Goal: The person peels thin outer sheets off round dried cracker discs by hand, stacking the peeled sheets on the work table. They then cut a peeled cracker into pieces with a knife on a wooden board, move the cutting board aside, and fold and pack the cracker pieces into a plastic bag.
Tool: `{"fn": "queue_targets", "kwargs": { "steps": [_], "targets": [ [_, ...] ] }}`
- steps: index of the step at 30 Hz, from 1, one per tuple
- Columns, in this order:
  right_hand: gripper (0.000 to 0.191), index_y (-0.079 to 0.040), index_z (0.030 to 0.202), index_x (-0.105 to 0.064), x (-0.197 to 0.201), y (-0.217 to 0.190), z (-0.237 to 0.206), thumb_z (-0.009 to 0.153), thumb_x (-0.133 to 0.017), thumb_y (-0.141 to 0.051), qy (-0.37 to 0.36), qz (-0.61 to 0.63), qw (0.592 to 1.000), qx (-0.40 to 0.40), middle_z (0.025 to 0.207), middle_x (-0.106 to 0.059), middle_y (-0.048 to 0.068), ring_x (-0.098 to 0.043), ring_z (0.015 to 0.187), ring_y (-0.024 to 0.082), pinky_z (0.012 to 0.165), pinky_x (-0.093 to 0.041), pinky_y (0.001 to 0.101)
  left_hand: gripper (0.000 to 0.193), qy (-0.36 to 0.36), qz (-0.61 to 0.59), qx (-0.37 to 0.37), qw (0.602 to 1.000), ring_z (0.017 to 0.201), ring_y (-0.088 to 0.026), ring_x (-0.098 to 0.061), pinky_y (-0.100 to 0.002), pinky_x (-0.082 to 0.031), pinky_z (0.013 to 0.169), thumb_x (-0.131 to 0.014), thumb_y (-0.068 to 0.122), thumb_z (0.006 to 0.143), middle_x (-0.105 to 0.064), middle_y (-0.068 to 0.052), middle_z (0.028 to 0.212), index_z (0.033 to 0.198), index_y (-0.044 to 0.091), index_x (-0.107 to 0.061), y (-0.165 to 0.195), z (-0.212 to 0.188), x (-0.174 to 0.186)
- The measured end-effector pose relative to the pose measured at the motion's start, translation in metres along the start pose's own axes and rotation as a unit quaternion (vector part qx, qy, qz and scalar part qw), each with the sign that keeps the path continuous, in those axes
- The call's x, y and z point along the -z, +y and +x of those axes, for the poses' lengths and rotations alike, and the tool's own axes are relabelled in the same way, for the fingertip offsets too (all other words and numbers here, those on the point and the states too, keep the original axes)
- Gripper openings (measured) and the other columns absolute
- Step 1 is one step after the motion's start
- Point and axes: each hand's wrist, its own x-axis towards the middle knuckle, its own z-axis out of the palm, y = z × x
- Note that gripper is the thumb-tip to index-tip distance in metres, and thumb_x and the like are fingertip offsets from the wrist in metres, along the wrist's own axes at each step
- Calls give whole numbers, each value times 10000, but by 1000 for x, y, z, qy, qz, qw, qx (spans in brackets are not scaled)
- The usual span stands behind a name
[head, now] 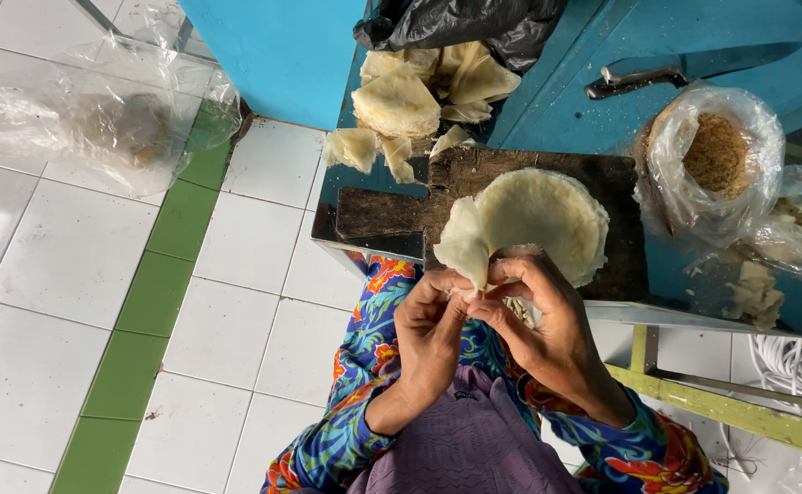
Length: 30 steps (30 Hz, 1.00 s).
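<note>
Both hands, left hand (430,322) and right hand (531,304), pinch one thin pale wrapper sheet (464,242) by its lower edge, peeled off the stack (547,215) on the dark board (392,215); looks light, floppy, tear-prone, so grip edges gently.

The stack of round wrappers (547,215) sits on the cutting board (373,215), which rests on the bench (565,119). Both hands, left hand (430,334) and right hand (547,316), meet just in front of the board, pinching a single wrapper (464,242) at its near edge. Behind the board lie torn wrapper pieces (401,101); right of it, a bag of filling (716,155), a knife (657,73) beyond that.
</note>
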Motion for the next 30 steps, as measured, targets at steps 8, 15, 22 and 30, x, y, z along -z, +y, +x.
{"fn": "queue_targets", "kwargs": {
  "steps": [8, 15, 22, 30],
  "targets": [
    [136, 16, 1103, -643, 9, 20, -5, 979, -641, -41, 31, 26, 999, -23, 1112, -678, 113, -715, 1005, 183, 868, -617, 327, 99, 4, -31, -28, 999, 925, -57, -608, -221, -519, 861, -608, 68, 1098, -663, -22, 1019, 1152, -11, -634, 0, -3, -2],
    [161, 10, 1107, -588, 14, 44, -4, 952, -594, -36, 67, 200, 968, -138, 986, -658, 96, -648, 905, 146, 803, -558, 297, 233, 82, -192, -21, 978, 888, -24, -562, -178, -483, 771, -597, 148, 1082, -615, 11, 1115, 1274, 20, -563, 0, -3, -7],
    [168, -5, 1051, -619, 18, 58, -6, 885, -606, -31, 47, 77, 993, -76, 959, -608, 57, -580, 781, 129, 657, -503, 259, 297, 58, -60, 19, 996, 996, -158, -643, -294, -542, 851, -688, 49, 1037, -683, -124, 1133, 1290, -51, -568, 3, 10, -1],
    [366, 11, 1230, -530, 11, 63, 0, 864, -536, 7, 47, 402, 905, -129, 1106, -612, 100, -586, 1000, 163, 827, -490, 286, 349, 68, -153, 98, 981, 1062, -109, -690, -308, -543, 957, -624, 144, 949, -707, -48, 1176, 1283, 50, -592, 8, 0, -9]
  ]
}}
